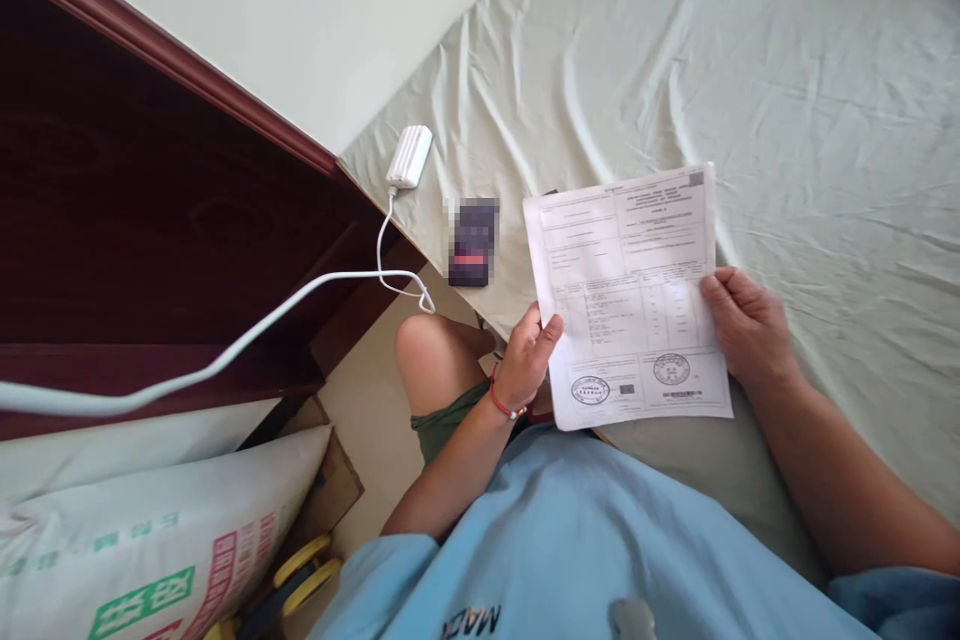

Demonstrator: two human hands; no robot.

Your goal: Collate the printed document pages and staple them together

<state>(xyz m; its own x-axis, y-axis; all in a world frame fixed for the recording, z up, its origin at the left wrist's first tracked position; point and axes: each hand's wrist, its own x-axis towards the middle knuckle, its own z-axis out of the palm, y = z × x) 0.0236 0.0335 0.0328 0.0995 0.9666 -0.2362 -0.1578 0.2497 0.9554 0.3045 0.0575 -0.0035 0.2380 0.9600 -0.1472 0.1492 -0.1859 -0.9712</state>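
Observation:
Between my two hands is a printed paper form (630, 300), held up over the edge of the bed and facing me. Tables of small print cover it, and two oval stamps show near its bottom. My left hand (529, 360), with a red cord bracelet at the wrist, pinches the lower left edge with the thumb on top. The right edge is gripped by my right hand (750, 325), thumb in front and fingers mostly behind the sheet. A dark phone (474, 242), partly pixelated, lies on the bed to the left of the paper.
A white power strip (410, 158) sits at the bed's corner, its white cable (300, 298) running left in the foreground. The bed has a wrinkled pale green sheet (600, 50). Dark red wooden furniture (150, 170) stands left, above a printed white sack (187, 510).

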